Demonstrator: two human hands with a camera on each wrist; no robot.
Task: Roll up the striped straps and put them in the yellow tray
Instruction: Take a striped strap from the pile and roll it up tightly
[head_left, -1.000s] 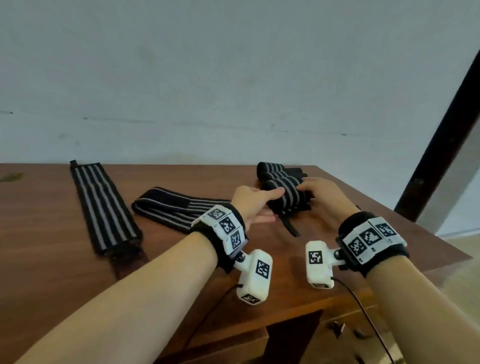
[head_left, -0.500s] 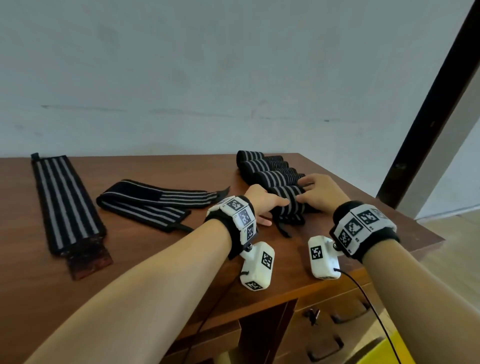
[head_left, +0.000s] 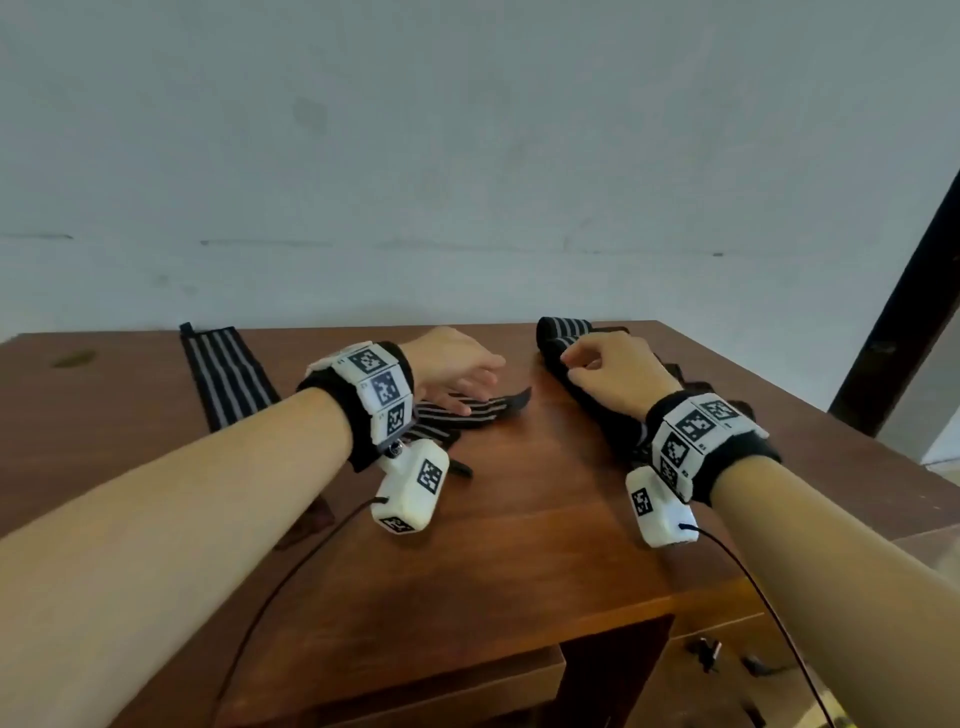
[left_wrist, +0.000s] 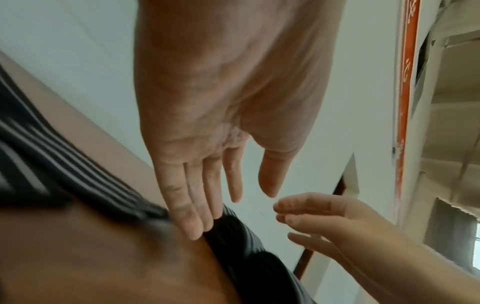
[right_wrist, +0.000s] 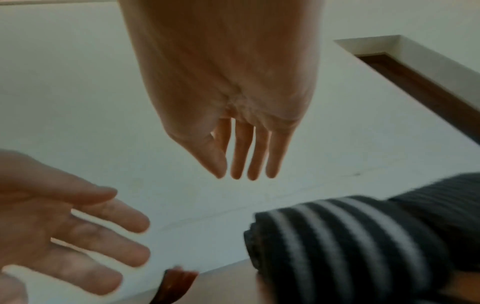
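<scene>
A folded black strap with grey stripes (head_left: 470, 415) lies at the table's middle. My left hand (head_left: 483, 379) is over it, fingers straight; in the left wrist view the fingertips (left_wrist: 193, 226) touch its end (left_wrist: 78, 164). Several rolled striped straps (head_left: 563, 332) sit in a row at the right. My right hand (head_left: 571, 361) hovers just above that row, fingers relaxed and holding nothing. The right wrist view shows the right hand (right_wrist: 244, 172) apart from the nearest roll (right_wrist: 337, 236). I cannot make out the yellow tray.
A third strap (head_left: 223, 374) lies flat and unrolled at the back left of the wooden table (head_left: 519, 545). The table's right edge runs close behind the rolls. Drawers with dark handles (head_left: 706, 652) sit below the front right. A white wall stands behind.
Both hands have let go of the nearest rolled strap. My left hand has moved left onto the folded strap, and my right hand has lifted off the rolls.
</scene>
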